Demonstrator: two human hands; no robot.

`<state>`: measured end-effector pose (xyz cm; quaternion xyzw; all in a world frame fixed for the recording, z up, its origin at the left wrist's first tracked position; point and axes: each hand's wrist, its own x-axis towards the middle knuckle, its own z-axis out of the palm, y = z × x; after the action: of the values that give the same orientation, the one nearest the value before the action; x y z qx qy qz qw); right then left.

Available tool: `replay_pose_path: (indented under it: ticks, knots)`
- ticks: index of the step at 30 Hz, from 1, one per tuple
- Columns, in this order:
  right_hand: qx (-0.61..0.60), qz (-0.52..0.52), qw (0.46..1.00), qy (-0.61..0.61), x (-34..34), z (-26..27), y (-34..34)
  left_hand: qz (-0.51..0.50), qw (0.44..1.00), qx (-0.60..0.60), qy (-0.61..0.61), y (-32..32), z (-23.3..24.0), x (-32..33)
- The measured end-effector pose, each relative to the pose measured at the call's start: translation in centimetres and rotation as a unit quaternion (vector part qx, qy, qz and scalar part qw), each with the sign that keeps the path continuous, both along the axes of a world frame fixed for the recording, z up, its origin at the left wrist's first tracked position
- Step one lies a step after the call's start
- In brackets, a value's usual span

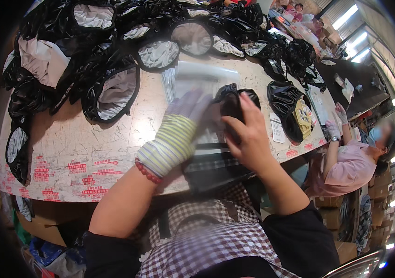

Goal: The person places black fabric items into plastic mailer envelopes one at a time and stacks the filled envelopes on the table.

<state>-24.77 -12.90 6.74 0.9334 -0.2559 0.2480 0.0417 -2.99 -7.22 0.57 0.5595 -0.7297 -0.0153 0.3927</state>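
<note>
My left hand (174, 132), in a striped yellow and grey knit glove with a red bead bracelet at the wrist, lies over a blurred dark piece at the table's front edge; whether it grips anything is unclear. My bare right hand (249, 132) is closed with thumb and fingers on a black fabric item (230, 100) with gathered edging. Under and behind the hands are clear plastic bags (207, 73). A dark, see-through piece (214, 173) hangs over the table edge below the hands. To the right lie a white printed tag (277, 128) and a black gathered item (284, 100) beside beige printed cards (303, 118).
Black shiny fabric pieces with pale linings (117, 93) are heaped along the left and far sides of the worktable (131, 146). A co-worker in a pink top (350, 166) is at the right, with gloved hands at the table. Cardboard boxes (47, 219) stand below.
</note>
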Motion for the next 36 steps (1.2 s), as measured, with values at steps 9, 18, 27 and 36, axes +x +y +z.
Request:
replay_pose_path:
  ticks: [9, 18, 27, 36]
  knots:
    - [0.289, 0.06, 0.955, -0.037, -2.3, -3.2, -1.1, -0.085, 0.988, 0.038, -0.122, 0.2, 1.3, -0.1]
    - [0.109, -0.192, 0.975, 0.025, -20.6, -6.7, -3.4, -0.103, 0.988, 0.111, -0.018, -0.5, 0.1, -0.1]
    - [-0.029, -0.057, 0.996, 0.055, -23.3, -6.6, 2.1, -0.099, 0.989, 0.106, 0.015, -0.6, -0.3, 0.3]
    - [-0.167, -0.265, 0.949, 0.033, -25.2, 3.7, -10.4, -0.095, 0.988, 0.117, 0.021, -0.6, -0.2, 0.7]
